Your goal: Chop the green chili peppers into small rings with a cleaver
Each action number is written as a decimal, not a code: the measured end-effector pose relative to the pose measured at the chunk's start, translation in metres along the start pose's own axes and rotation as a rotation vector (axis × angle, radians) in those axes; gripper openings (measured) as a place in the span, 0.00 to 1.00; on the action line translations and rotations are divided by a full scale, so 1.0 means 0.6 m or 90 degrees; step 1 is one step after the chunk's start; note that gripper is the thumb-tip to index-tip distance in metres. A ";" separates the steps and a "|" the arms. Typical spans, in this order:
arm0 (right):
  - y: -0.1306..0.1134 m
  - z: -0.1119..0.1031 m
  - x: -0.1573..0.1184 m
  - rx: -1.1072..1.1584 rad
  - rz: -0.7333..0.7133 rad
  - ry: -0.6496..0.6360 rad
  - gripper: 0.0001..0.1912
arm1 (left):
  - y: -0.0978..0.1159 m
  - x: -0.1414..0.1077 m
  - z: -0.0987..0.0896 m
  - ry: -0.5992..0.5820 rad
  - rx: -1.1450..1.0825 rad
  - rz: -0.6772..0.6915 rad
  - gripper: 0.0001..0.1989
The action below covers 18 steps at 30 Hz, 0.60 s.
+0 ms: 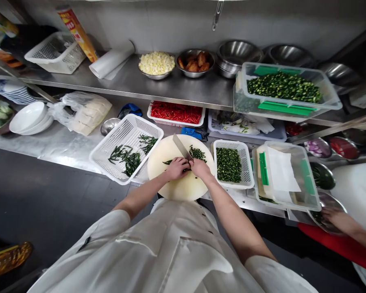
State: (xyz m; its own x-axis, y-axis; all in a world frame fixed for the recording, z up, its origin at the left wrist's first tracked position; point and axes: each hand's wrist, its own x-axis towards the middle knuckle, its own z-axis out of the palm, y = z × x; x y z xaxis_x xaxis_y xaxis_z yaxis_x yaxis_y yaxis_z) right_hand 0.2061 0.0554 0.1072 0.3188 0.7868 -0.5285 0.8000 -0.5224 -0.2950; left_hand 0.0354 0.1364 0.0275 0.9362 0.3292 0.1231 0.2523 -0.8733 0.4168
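Grips knife (182, 146) near handle end in closed right hand (199, 167). Pins green strips (167, 162) on round board (183, 190) under bunched left hand (177, 168), probably for steadiness. Has wide basket (134, 126) left, chopped bits (228, 162) right, apparently for short reach.

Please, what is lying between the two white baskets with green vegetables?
The head view shows a round cutting board between the left basket and right basket, with green pieces, a knife, left hand and right hand on it.
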 end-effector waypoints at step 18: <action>-0.025 0.037 -0.039 -0.016 0.063 0.008 0.22 | -0.037 -0.028 -0.003 -0.006 -0.024 0.085 0.10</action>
State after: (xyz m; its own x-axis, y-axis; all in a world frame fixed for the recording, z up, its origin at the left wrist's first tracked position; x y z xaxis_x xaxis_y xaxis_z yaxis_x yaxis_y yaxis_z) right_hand 0.1753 0.0375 0.1066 0.4036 0.7359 -0.5436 0.7770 -0.5895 -0.2210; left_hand 0.0135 0.1508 0.0180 0.9631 0.2080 0.1708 0.1167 -0.8947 0.4312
